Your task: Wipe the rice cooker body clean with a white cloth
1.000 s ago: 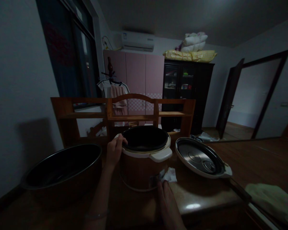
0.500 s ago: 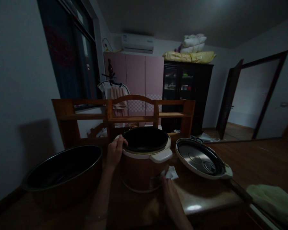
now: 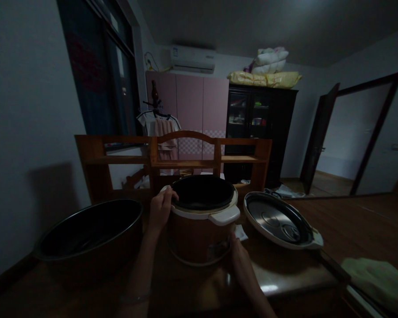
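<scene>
Rice cooker (image 3: 200, 229): brown body, cream rim, lid off, dark inner pot showing. It stands on the table (image 3: 285, 276) near the middle of the view, directly in front of the person.

Left hand (image 3: 161, 211): at the cooker's 9 o'clock side, fingers curled over the cream rim and gripping it.

Right hand (image 3: 238, 254): at the cooker's 4 o'clock, low against the outer wall. It presses a white cloth (image 3: 240, 232) to the body. The fingers are closed around the cloth; how tightly cannot be told in the dim light.

Lid (image 3: 280, 221): lies at the cooker's 3 o'clock, just beside it, underside up, its metal inner plate visible. It tilts slightly, its far edge the higher.

Large dark basin (image 3: 89, 234): at the cooker's 9 o'clock, near it, on the same table.

Wooden shelf rack (image 3: 172, 159): stands at 12 o'clock behind the cooker, on the table's far edge.

Pale green cloth (image 3: 374, 276): lies at 4 o'clock, well apart from the cooker, at the table's right edge.
</scene>
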Available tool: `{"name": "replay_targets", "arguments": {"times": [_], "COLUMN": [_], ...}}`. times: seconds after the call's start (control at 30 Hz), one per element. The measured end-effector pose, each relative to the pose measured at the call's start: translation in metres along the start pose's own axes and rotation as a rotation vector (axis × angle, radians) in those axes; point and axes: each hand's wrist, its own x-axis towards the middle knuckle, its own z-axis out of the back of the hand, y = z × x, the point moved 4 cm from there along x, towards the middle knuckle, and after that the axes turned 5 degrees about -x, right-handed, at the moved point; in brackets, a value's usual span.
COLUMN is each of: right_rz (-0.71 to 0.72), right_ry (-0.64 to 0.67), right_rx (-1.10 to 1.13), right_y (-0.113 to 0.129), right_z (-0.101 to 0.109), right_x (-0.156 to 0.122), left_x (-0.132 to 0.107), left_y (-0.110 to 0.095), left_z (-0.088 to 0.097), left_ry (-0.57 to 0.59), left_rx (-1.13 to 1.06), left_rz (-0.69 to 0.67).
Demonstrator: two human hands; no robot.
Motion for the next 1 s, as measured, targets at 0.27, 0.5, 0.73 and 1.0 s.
{"name": "replay_targets", "arguments": {"times": [0.27,0.5,0.73,1.0], "right_rz": [-0.037,-0.068,-0.071,-0.100], "right_ry": [0.015,0.013,0.052,0.046], "right_rx": [0.007,0.066,0.125,0.194], "right_y": [0.000,0.003,-0.004,0.009], "right_z": [0.001,-0.001,0.000,0.005], "right_x": [0.004,0.006,0.009,0.012], "left_x": [0.001,-0.001,0.000,0.000], "left_y": [0.001,0.000,-0.001,-0.001], "left_z": [0.000,0.000,0.000,0.000], "left_ry": [-0.009,-0.010,-0.016,-0.011], "left_rx": [0.010,0.005,0.011,-0.002], "left_rz": [-0.001,0.000,0.013,0.032]}}
